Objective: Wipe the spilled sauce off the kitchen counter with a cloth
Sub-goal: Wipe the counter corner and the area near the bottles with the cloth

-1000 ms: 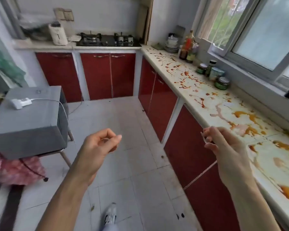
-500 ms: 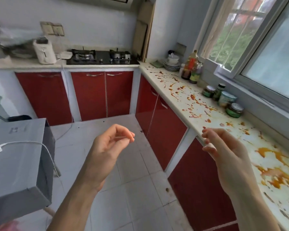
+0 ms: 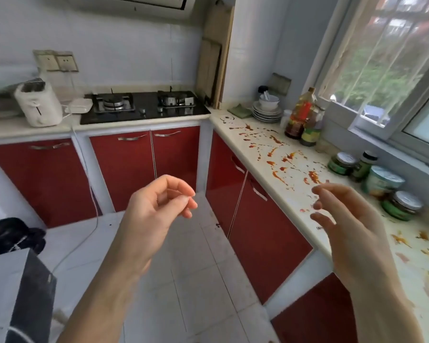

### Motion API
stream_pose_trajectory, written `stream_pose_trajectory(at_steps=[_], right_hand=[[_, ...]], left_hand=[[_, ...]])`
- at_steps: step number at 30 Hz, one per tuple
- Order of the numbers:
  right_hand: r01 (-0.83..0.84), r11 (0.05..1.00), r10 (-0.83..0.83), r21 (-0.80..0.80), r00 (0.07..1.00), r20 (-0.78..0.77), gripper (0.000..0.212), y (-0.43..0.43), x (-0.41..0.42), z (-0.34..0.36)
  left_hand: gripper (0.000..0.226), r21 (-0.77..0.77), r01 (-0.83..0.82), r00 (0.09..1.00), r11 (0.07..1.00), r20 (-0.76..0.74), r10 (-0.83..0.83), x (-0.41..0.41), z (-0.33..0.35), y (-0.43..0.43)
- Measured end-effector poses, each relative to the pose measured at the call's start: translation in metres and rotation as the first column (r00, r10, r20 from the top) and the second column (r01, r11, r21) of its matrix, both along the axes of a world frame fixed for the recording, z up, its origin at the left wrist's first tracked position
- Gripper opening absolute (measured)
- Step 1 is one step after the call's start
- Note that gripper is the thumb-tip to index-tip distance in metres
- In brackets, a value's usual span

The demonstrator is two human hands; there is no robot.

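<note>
I am holding both hands up in front of me, and neither is touching anything. My left hand [image 3: 156, 214] is hanging over the floor [image 3: 196, 256]. Its fingers [image 3: 178, 188] are curling loosely, with the thumb close to the fingertips, pinching nothing. My right hand [image 3: 352, 229] is hovering at the near edge of the surface [image 3: 307, 162] on the right. Its fingers [image 3: 332, 191] are relaxing, slightly spread, holding nothing.

Sauce [image 3: 279, 154] is lying in red and orange splashes and streaks along the surface, from the far corner to the near right, past my wrist. A folded green cloth [image 3: 239, 111] is lying at the far end of the surface, just beside a stack of plates [image 3: 266, 115] and well apart from both hands. Bottles [image 3: 300, 117] are standing right of the plates, under the window [image 3: 382, 70]. Jars [image 3: 342, 163] are sitting along the wall, nearer to me. A stove [image 3: 144, 105] is sitting on the far counter, to the left of the cloth.
</note>
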State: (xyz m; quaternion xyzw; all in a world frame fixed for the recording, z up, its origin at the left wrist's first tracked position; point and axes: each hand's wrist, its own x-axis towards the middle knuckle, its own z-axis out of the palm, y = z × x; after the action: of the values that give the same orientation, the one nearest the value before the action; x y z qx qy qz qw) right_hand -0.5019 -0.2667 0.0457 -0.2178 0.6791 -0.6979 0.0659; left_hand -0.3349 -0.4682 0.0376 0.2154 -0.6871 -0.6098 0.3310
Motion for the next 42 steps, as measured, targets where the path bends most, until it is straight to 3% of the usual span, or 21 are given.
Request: stream_pose_trajectory(at_steps=[6,13,18,22,25,32,42], right_hand=[[-0.038,0.999,0.038,0.019,0.999,0.011,0.009,-0.124,-0.109,0.01],[-0.047,0.993,0.04,0.111,0.997,0.066,0.01,-0.233,-0.203,-0.01],[0.031,0.995,-0.033,0.093,0.999,0.023,0.013,-0.307,-0.271,-0.013],[0.087,0.992,-0.09,0.088,0.996,0.025,0.012,-0.372,-0.326,-0.006],[0.129,0.988,-0.132,0.085,0.99,0.039,0.012,-0.41,-0.368,-0.003],[0.206,0.973,-0.215,0.103,0.973,0.085,0.013,-0.471,-0.455,-0.022],[0.268,0.958,-0.28,0.102,0.951,0.13,0.014,-0.541,-0.605,-0.035]], left_hand=[[0.023,-0.058,-0.029,0.999,0.998,0.013,0.03,-0.099,0.012,-0.108],[0.039,0.047,-0.132,0.991,0.99,0.039,0.13,-0.213,-0.008,-0.213],[0.04,-0.022,-0.039,0.999,0.999,0.005,0.04,-0.294,-0.012,-0.292],[0.018,-0.149,0.056,0.998,0.987,0.033,-0.051,-0.367,-0.005,-0.37],[0.027,-0.223,0.096,0.995,0.97,0.059,-0.085,-0.425,-0.001,-0.423],[0.032,-0.144,0.28,0.954,0.949,0.154,-0.258,-0.536,-0.019,-0.496],[0.024,-0.21,0.381,0.898,0.9,0.318,-0.305,-0.725,-0.055,-0.568]])
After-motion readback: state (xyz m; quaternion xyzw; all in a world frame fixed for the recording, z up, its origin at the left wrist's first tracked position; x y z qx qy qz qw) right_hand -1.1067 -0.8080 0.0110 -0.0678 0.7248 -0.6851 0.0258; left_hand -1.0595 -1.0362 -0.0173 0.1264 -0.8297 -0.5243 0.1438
